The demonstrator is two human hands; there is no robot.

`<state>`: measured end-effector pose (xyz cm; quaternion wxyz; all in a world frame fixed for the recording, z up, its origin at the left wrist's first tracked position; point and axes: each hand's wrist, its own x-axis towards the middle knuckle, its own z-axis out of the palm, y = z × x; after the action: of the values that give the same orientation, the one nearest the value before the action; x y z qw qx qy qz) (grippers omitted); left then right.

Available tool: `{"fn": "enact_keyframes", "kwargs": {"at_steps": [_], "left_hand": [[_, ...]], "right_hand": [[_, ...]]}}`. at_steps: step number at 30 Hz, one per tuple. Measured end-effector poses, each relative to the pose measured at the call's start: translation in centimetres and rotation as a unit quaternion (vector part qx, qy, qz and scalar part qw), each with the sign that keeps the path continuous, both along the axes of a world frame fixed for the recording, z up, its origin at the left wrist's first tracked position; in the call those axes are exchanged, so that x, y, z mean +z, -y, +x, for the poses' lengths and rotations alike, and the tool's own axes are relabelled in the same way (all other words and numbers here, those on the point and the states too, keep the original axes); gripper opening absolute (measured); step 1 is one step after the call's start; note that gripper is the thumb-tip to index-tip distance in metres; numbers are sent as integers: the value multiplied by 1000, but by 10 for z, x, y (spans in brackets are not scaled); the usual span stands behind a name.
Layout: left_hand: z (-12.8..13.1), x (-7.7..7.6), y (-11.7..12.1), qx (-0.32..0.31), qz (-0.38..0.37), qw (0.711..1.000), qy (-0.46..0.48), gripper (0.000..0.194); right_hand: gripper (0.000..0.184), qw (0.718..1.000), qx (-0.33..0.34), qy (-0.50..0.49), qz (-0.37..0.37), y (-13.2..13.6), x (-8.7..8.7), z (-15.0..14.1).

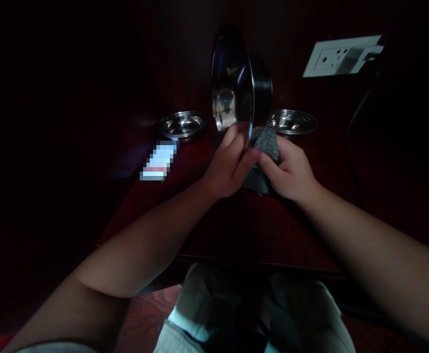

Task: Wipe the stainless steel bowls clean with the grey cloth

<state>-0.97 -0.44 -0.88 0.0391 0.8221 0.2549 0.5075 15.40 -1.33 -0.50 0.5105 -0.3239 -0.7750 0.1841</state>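
A large shiny metal bowl point(232, 78) stands tipped up on its side over the dark red table point(266, 230), its hollow facing left. My left hand point(224, 169) is closed on the bowl's lower rim, fingers inside the hollow and thumb reaching toward the right. A grey mesh-textured cloth point(268, 143) is bunched in my right hand point(291, 169), against the bowl's lower right side. Part of the cloth hangs below the two thumbs, which nearly meet. My right fingertips are hidden behind the cloth.
Small metal dishes stand behind my hands, a left dish point(182, 125) and a right dish point(293, 121). A lit phone point(159, 161) lies left. A dark rounded metal shape point(263, 86) shows behind the bowl. Upper right are a wall socket point(328, 60) and a hanging cable point(355, 115).
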Motion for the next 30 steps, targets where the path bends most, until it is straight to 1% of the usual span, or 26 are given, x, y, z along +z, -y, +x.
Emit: {"fn": "enact_keyframes", "kwargs": {"at_steps": [4,10,13,20,22,24,26,28,30], "left_hand": [[0,2,0,-18,-12,1000,-2,50],[0,6,0,-30,-19,999,-15,50],[-1,9,3,-29,-18,999,-19,50],[-3,14,7,-15,3,999,-33,51],[-3,14,8,-14,7,999,-41,51],[-3,15,9,-15,6,999,-48,51],[-3,15,10,-19,2,998,-55,51],[-2,15,12,-25,-4,998,-62,52],[-2,16,13,-35,-10,997,-69,52]], "right_hand": [[25,1000,-10,16,22,3,0,5],[21,998,-28,21,51,7,5,9],[21,997,-39,13,61,8,5,9],[25,997,-51,2,58,10,5,10],[25,995,-67,-3,68,10,4,11],[22,991,-98,-10,93,9,4,13],[20,982,-125,-23,139,6,6,14],[20,972,-138,-38,185,3,9,16],[20,964,-146,-50,216,-1,12,18]]}}
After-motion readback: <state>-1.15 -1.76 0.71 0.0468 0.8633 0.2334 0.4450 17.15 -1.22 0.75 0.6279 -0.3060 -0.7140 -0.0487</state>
